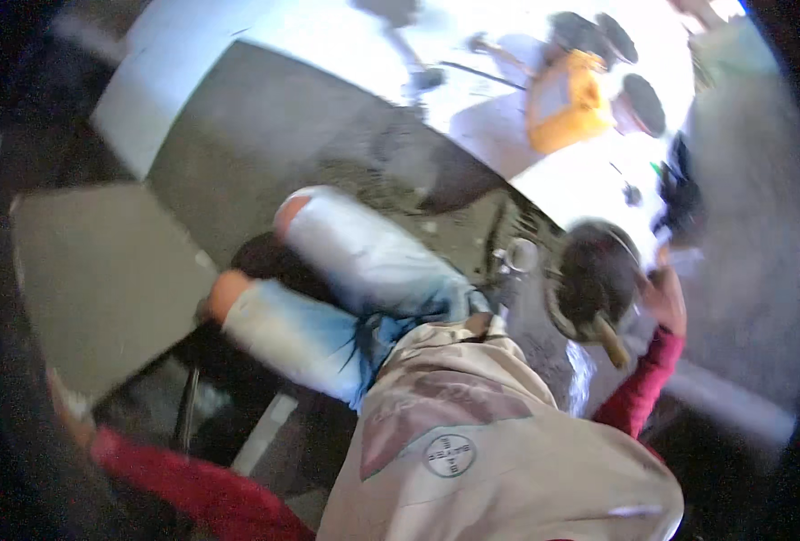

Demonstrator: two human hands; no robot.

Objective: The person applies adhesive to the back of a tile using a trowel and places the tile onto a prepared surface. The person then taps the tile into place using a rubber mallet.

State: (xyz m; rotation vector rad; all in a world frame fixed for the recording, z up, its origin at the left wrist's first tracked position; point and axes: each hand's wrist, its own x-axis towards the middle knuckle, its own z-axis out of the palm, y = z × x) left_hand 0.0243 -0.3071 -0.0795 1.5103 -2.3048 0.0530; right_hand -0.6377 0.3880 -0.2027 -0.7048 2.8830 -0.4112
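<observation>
A flat, square-cornered grey slab (116,279) fills the left of the frame, its face plain and matte, its edges straight apart from a pale, uneven patch near the bottom corner. The left hand (75,419), blurred, is at that corner; whether its fingers close on the slab I cannot tell. The hands are wide apart. At the right, the right hand (663,293) is at the rim of a round, dark bucket (555,311); its grip cannot be made out. A tan tool handle (611,341) sticks out over the bucket's near side.

A smooth grey panel (265,126) lies at upper centre-left, bordering wet-looking, ridged grey mortar (377,176) in the middle. Across the top, a glaring white surface (481,117) carries an orange-yellow jerrycan (567,104), a blurred hammer-like tool (501,52) and dark, rounded objects (643,104). The room's edges fall into shadow.
</observation>
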